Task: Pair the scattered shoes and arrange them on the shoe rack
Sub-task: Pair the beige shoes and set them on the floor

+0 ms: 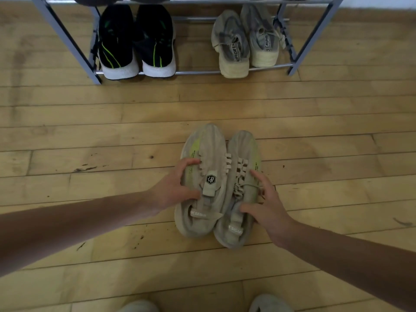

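Note:
Two beige sneakers with yellow-green side stripes lie side by side on the wooden floor, toes pointing toward the rack. My left hand (174, 188) grips the left beige sneaker (209, 145) from its outer side, fingers curled over the laces and thumb near the tongue. My right hand (267, 206) grips the right beige sneaker (244, 147) with the thumb at its collar and fingers along the outer side. The grey metal shoe rack (74, 50) stands ahead. Its bottom shelf holds a black pair with green stripes (135, 43) on the left and a grey-cream pair (245, 41) on the right.
Dark shoes on the rack's upper shelf show only at the top edge (96, 0). A gap lies between the two pairs on the bottom shelf. The tips of my own light shoes (267, 304) appear at the bottom edge. Wooden planks surround everything.

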A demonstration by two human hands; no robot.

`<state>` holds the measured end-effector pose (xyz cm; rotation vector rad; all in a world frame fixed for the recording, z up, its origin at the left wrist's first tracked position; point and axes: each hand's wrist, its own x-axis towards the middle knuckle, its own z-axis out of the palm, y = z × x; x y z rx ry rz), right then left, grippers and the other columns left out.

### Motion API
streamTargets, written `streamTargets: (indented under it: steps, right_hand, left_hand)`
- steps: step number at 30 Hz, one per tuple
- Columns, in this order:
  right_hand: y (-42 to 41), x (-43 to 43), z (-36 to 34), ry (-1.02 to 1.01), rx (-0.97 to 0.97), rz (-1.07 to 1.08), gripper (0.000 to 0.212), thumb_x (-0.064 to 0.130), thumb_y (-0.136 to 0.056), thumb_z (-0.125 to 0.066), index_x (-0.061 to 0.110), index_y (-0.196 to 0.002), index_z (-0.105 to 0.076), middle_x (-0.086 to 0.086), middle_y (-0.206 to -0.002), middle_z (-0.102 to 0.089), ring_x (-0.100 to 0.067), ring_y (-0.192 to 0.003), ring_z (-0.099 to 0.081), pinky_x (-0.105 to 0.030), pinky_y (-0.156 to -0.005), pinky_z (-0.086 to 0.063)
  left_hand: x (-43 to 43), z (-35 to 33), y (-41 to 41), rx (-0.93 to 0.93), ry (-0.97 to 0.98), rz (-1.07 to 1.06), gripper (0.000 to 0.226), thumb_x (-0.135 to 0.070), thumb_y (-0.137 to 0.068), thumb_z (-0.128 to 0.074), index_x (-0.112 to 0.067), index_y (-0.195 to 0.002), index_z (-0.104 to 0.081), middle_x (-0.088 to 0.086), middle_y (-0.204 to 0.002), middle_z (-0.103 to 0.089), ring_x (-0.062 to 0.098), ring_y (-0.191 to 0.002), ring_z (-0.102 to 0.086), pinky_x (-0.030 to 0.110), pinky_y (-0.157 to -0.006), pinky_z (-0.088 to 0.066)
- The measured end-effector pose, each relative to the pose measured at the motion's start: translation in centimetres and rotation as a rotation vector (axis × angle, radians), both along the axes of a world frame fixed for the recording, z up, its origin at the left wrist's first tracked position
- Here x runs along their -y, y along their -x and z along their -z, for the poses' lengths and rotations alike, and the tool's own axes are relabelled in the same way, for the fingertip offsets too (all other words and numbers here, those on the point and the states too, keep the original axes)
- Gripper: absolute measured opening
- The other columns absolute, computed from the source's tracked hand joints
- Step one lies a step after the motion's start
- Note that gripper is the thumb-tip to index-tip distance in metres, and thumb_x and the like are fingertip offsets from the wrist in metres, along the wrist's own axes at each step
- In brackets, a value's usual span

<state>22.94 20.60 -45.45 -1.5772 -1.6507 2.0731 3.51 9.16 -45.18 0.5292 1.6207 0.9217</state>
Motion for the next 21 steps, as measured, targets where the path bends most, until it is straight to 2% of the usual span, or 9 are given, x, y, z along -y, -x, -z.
streamTargets:
  steps: [3,6,10,12,14,18,21]
  right_hand:
    - [0.2,-0.8,-0.4,-0.042,0.0,-0.068,0.088,-0.01,-0.073,-0.066,0.049,-0.133,-0.04,0.001,-0.131,-0.045,-0.019,-0.115,-0.052,-0.044,-0.095,-0.052]
    - [0.6,-2.0,-0.7,0.04,0.03,-0.102,0.091,-0.015,-0.073,-0.064,0.044,-0.137,-0.038,-0.002,-0.132,-0.049,-0.022,-0.117,-0.052,-0.044,-0.098,-0.05]
    - [0.8,-3.1,-2.2,0.006,-0.021,-0.14,0.09,-0.019,-0.075,-0.062,0.043,-0.137,-0.04,0.005,-0.117,-0.055,-0.02,-0.109,-0.058,-0.036,-0.087,-0.055]
    - [1.0,-3.8,-3.3,-0.025,-0.055,-0.131,0.089,-0.019,-0.076,-0.061,0.043,-0.135,-0.041,0.007,-0.114,-0.056,-0.019,-0.107,-0.059,-0.031,-0.08,-0.057]
    - [1.7,-4.9,-4.9,-0.053,-0.094,-0.118,0.089,-0.02,-0.075,-0.062,0.043,-0.135,-0.042,0.006,-0.116,-0.056,-0.017,-0.106,-0.059,-0.028,-0.076,-0.058]
    - [3.2,-7.6,-9.8,-0.121,-0.187,-0.125,0.09,-0.019,-0.074,-0.064,0.045,-0.133,-0.042,0.004,-0.116,-0.058,-0.018,-0.105,-0.062,-0.033,-0.078,-0.059]
    - [4.2,-9.2,-14.6,-0.212,-0.264,-0.133,0.091,-0.018,-0.072,-0.067,0.048,-0.129,-0.043,0.003,-0.122,-0.06,-0.018,-0.107,-0.063,-0.036,-0.082,-0.057]
  left_hand:
    - [0.9,0.5,-0.3,0.0,0.003,0.116,0.091,-0.006,-0.074,-0.077,-0.043,-0.14,-0.026,-0.019,-0.12,-0.044,0.004,-0.107,-0.054,0.015,-0.079,-0.052]
    - [1.2,0.5,-0.3,0.036,-0.026,0.098,0.093,-0.005,-0.073,-0.079,-0.044,-0.139,-0.026,-0.022,-0.12,-0.043,0.0,-0.108,-0.053,0.012,-0.076,-0.054]
    - [1.0,0.1,0.3,0.054,-0.073,0.102,0.093,-0.007,-0.073,-0.079,-0.044,-0.141,-0.028,-0.018,-0.129,-0.044,0.009,-0.111,-0.059,0.023,-0.083,-0.056]
    - [0.6,-0.5,0.8,0.046,-0.115,0.083,0.093,-0.007,-0.073,-0.079,-0.044,-0.142,-0.028,-0.018,-0.13,-0.045,0.011,-0.108,-0.063,0.025,-0.082,-0.057]
    - [-0.4,-2.0,1.4,0.045,-0.173,0.056,0.093,-0.005,-0.073,-0.078,-0.045,-0.14,-0.029,-0.018,-0.13,-0.046,0.011,-0.105,-0.066,0.023,-0.077,-0.057]
    - [-3.1,-7.1,3.2,-0.028,-0.279,0.056,0.092,-0.002,-0.074,-0.077,-0.051,-0.137,-0.03,-0.012,-0.133,-0.047,0.014,-0.102,-0.068,0.023,-0.074,-0.057]
    - [-4.9,-12.6,4.4,-0.143,-0.373,0.072,0.093,0.003,-0.076,-0.074,-0.046,-0.14,-0.027,-0.009,-0.131,-0.048,0.012,-0.1,-0.068,0.02,-0.071,-0.056]
